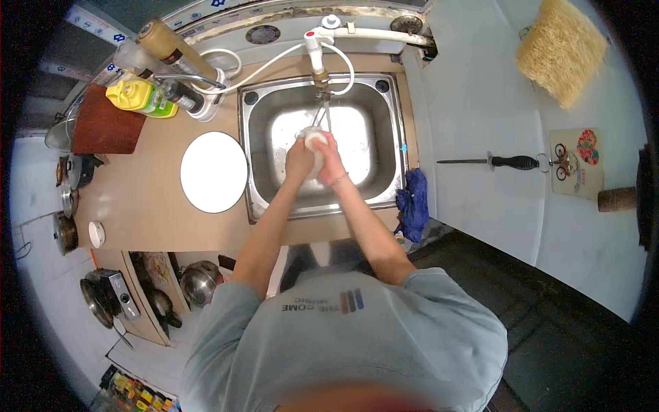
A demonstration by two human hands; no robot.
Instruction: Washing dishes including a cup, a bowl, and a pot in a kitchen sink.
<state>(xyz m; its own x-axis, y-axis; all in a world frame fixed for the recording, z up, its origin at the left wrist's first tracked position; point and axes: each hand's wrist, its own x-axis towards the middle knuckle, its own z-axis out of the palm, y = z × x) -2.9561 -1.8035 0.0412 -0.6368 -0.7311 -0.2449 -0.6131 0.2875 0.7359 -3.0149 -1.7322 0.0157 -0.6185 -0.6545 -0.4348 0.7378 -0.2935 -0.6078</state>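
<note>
Over the stainless steel sink (383,159), my left hand (300,162) and my right hand (330,160) close around a pale, rounded object (314,138). Motion blur and the fingers hide what exactly it is. Water (328,114) runs down onto it from the white tap (314,51) with a red dot on top. My right wrist wears a thin bracelet. A flat, round white disc (214,172) lies on the counter just left of the sink.
Bottles, including a yellow-capped detergent jug (135,97), stand at the back left near a brown board (105,123). A blue plastic bag (413,205) hangs at the sink's right. A honing steel (515,162) and loofah-like pad (561,51) are on the right-hand white surface.
</note>
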